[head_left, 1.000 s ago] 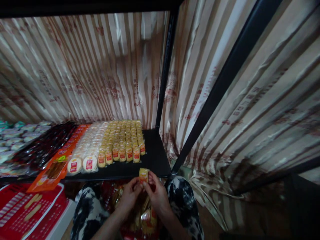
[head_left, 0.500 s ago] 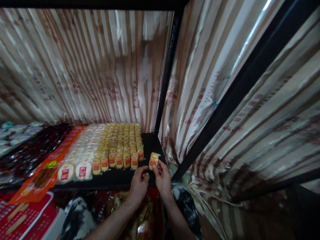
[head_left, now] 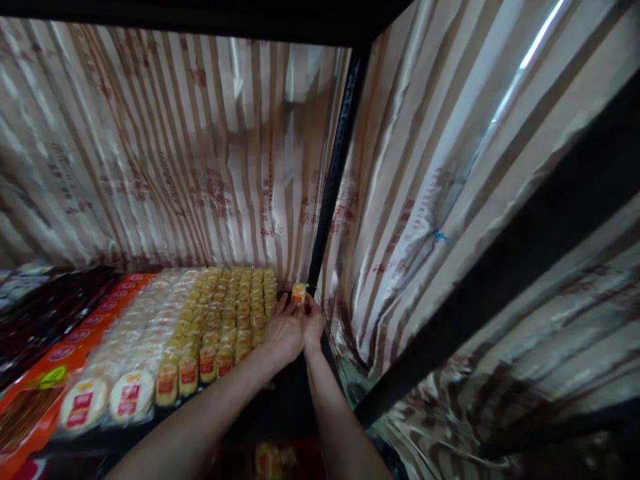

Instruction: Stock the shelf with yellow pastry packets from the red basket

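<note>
A small yellow wrapped cake packet (head_left: 299, 292) with an orange-red label stands upright at the back right corner of the black shelf. My right hand (head_left: 313, 325) is closed on its right side with the fingertips. Beside it, my left hand (head_left: 286, 332) reaches in with fingers stretched and a little apart, its fingertips close to the packet's lower left; whether they touch it I cannot tell. Just left of my hands stand rows of matching yellow packets (head_left: 220, 313), partly covered by my left forearm.
Further left lie rows of round white wrapped cakes (head_left: 131, 397), orange packs (head_left: 95, 327) and dark glossy packs (head_left: 40, 320). A black upright post (head_left: 337, 173) rises behind my hands. Striped printed sheeting (head_left: 225, 147) hangs behind, and a slanting black bar (head_left: 450, 320) crosses on the right.
Both hands have moved forward, deeper onto the shelf, carrying the cake packet to the back corner. My left hand has uncurled and come up beside it. The view has shifted closer.
</note>
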The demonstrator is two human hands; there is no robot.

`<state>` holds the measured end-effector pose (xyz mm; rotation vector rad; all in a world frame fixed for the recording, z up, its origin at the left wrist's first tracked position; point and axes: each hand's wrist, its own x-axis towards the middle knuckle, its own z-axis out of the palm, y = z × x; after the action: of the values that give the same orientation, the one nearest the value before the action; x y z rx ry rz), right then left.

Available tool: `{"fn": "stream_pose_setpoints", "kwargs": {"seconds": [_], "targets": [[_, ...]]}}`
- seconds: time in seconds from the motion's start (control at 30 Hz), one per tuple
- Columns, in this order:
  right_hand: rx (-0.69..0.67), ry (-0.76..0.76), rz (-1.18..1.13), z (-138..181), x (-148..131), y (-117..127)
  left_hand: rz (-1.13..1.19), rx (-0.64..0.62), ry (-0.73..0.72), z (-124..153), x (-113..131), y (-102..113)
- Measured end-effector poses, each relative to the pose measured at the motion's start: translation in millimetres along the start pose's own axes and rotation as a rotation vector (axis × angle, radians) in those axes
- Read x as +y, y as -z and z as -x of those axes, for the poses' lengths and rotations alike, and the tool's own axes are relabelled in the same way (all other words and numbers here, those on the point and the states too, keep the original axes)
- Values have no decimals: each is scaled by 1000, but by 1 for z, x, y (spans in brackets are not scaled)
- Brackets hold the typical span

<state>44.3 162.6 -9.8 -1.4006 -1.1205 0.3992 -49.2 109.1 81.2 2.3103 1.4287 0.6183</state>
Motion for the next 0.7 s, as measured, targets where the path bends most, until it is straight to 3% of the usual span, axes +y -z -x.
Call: {"fn": "stream_pose_setpoints", "kwargs": {"seconds": [0.2,0.37,0.7], "targets": [[-44,-36,63,-29,17,-34,-150,2,10,-36,-33,-11],[-33,-88,72,-45,31,-56,-165,-20,-60,-56,-49,-5],[-105,-195,149,-60,33,-68,-331,-93,-82,-87,-65,-7]]}}
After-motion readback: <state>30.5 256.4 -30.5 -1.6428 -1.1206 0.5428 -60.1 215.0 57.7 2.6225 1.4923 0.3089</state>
